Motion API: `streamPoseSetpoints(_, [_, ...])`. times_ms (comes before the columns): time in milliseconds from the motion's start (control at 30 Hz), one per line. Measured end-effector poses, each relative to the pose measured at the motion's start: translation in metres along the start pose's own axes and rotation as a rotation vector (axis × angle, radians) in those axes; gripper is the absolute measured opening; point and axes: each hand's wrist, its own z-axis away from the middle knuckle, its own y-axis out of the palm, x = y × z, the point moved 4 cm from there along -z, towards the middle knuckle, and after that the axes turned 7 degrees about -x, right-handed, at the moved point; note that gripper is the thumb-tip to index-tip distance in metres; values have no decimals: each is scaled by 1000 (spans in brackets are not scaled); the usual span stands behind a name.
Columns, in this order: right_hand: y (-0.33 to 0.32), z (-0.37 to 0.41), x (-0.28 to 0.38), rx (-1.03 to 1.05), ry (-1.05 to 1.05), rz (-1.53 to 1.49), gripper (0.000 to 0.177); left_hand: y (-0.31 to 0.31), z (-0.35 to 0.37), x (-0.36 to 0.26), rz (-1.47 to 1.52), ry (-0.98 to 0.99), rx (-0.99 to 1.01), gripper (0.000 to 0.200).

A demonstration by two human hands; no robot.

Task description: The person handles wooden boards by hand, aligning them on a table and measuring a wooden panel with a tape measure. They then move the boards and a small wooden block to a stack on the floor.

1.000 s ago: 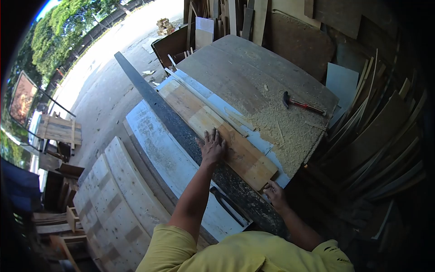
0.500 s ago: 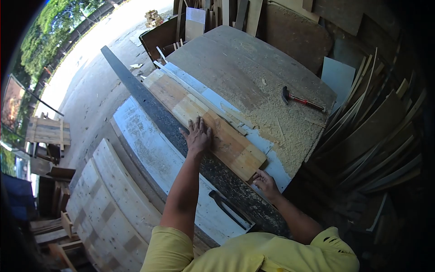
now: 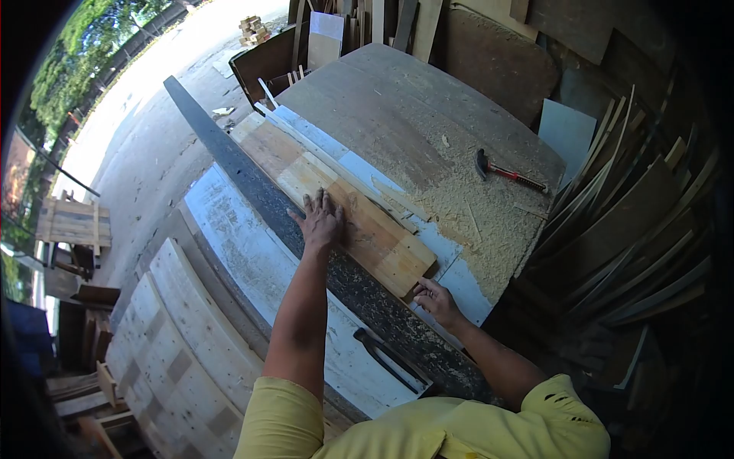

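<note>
A long wooden board [image 3: 376, 229], pieced together from lighter and darker blocks, lies flat along a dark, speckled straight bar [image 3: 287, 239]. My left hand [image 3: 319, 222] rests on top of the board with its fingers spread. At the board's near end, my right hand [image 3: 437, 300] has curled fingers touching the end corner. Thin wooden strips [image 3: 348, 177] lie along the board's far side. Beneath is a white surface [image 3: 462, 284], partly covered by the board.
A hammer [image 3: 489, 167] with a red and black handle lies on the tabletop [image 3: 359, 99] beside sawdust [image 3: 451, 203]. A black handle [image 3: 382, 356] lies near my body. Pieced panels [image 3: 176, 336] stand at left, and sheets and offcuts [image 3: 627, 229] lean at right.
The board has slid a little up and to the left along the dark bar. Both my hands have moved with it.
</note>
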Motion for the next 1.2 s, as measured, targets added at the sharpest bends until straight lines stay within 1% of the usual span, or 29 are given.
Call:
streamPoseSetpoints(267, [14,-22,-1,14,7,1,47,-4,-17,14,-10,-19,-13,63])
streamPoseSetpoints(500, [31,-37,8,17,-12,-15,46,3,-39,32,16,-29,-69,61])
streamPoseSetpoints(600, [36,-44,13,54,4,27,45,2,-46,35,32,-47,-70,61])
streamPoseSetpoints(833, [47,-58,20,57,23,52,45,-3,-60,45,31,-66,-76,60])
streamPoseSetpoints(1100, [56,-65,32,76,27,37,30,0,-71,52,15,-69,-86,62])
streamPoseSetpoints(1200, [59,-68,34,54,31,41,29,2,-77,55,14,-60,-95,63])
